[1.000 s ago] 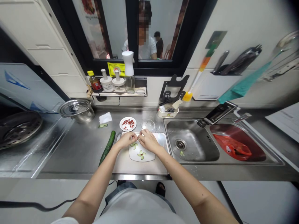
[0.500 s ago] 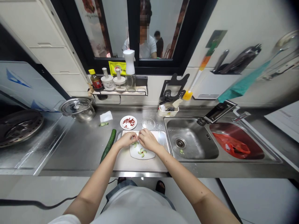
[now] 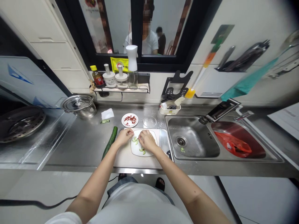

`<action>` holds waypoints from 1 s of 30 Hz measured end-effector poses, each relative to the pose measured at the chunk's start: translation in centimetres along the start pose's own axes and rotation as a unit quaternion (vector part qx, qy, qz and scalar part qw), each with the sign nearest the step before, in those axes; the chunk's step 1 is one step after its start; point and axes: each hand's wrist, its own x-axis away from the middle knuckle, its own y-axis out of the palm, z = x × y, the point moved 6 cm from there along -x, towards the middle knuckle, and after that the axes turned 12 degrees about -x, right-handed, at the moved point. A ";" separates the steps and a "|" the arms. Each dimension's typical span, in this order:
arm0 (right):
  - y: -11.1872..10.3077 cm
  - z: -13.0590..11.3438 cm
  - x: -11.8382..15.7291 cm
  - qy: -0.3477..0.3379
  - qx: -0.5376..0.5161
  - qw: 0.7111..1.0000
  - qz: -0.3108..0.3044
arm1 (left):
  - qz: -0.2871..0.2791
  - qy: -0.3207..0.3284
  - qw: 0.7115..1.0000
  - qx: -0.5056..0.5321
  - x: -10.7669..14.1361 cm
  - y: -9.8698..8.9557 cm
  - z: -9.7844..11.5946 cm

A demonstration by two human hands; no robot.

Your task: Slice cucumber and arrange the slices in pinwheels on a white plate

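My left hand (image 3: 125, 137) is over the left edge of a white plate (image 3: 134, 151), thumb and fingertips pinched together. Above the middle of the same plate, my right hand (image 3: 147, 140) has its fingers curled down in a pinch. Whatever either hand holds is too small or hidden to name. Green cucumber slices (image 3: 135, 141) lie fanned on the plate between the hands. More cucumber slices (image 3: 142, 151) form a second fan nearer me. Under the plate is a cutting board (image 3: 123, 161). A knife (image 3: 163, 138) lies along its right side, partly behind my right hand.
A whole cucumber (image 3: 110, 142) lies left of the board. Behind it stand a small plate of red pieces (image 3: 130, 120) and a clear round lid or dish (image 3: 149, 121). The sink (image 3: 193, 137) is to the right, a lidded pot (image 3: 80, 107) to the left.
My hands have moved apart; the left went slightly left and up, the right slightly down. The nearer ends of the far cucumber slices show more now. The camera view has shifted slightly.
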 end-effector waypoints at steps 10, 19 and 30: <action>2.5 1.2 -0.1 0.056 0.007 0.998 -0.006 | -0.018 -0.030 0.998 -0.060 1.4 2.0 -0.7; 3.9 1.8 -0.7 0.099 0.038 0.994 -0.037 | -0.050 0.006 0.983 -0.179 1.8 3.9 0.7; 5.1 2.3 -1.1 0.112 0.071 0.988 -0.078 | -0.071 0.019 0.970 -0.232 1.6 4.4 0.9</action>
